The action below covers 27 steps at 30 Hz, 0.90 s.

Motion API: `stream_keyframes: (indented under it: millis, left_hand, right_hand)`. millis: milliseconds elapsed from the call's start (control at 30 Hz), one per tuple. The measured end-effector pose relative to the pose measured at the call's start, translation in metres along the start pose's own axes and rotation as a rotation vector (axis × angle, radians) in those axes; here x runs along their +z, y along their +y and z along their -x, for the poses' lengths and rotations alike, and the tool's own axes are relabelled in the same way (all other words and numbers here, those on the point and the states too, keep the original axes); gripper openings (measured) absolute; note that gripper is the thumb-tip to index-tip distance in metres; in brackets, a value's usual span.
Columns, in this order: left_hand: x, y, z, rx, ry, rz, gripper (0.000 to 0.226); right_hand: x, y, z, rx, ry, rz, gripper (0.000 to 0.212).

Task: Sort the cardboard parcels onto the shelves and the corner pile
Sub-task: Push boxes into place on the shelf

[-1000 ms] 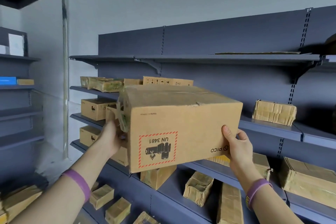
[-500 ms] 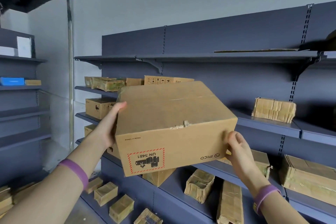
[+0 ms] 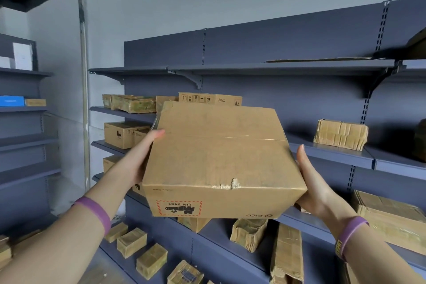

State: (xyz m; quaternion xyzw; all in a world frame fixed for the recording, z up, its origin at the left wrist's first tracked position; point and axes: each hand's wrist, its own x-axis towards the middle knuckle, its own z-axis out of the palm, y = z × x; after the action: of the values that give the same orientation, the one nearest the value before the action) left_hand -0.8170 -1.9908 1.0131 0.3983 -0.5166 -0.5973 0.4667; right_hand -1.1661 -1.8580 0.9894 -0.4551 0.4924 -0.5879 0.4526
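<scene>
One box (image 3: 219, 157) is held aloft between left hand (image 3: 140, 157) and right hand (image 3: 315, 187), palms flat against its sides in an uncurled grip. Below and behind the box, many parcels (image 3: 249, 233) already sit shelved; a bare shelf (image 3: 327, 148) lies just beyond it. Corner pile unseen.

Box (image 3: 219, 157) between left hand (image 3: 141, 159) and right hand (image 3: 315, 188), before the shelves (image 3: 332, 153); parcels (image 3: 340, 134) on them.

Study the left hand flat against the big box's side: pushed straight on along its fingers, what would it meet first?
Likely the cartons on the shelf behind: the left hand points up and forward along the held box toward them. Depth is unclear, so this is a guess.
</scene>
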Motion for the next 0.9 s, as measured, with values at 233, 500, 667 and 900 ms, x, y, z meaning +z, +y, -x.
stream_keyframes:
  millis: [233,500,667,900]
  left_hand:
    - [0.016,-0.001,-0.002,-0.017,-0.044,-0.035,0.036]
    - [0.008,-0.002,-0.023,0.075,-0.28,-0.233,0.111]
    - [0.0,0.003,-0.04,0.125,-0.355,-0.366,0.1]
    - [0.0,0.018,-0.071,0.08,-0.403,-0.118,0.107]
  right_hand:
    - [-0.013,-0.006,-0.002,-0.01,0.036,-0.023,0.066]
    - [-0.023,-0.001,-0.009,-0.115,0.171,0.126,0.079]
    - [-0.027,0.002,-0.017,-0.181,0.173,0.185,0.092]
    - [-0.014,0.012,-0.033,-0.23,0.143,0.336,0.095]
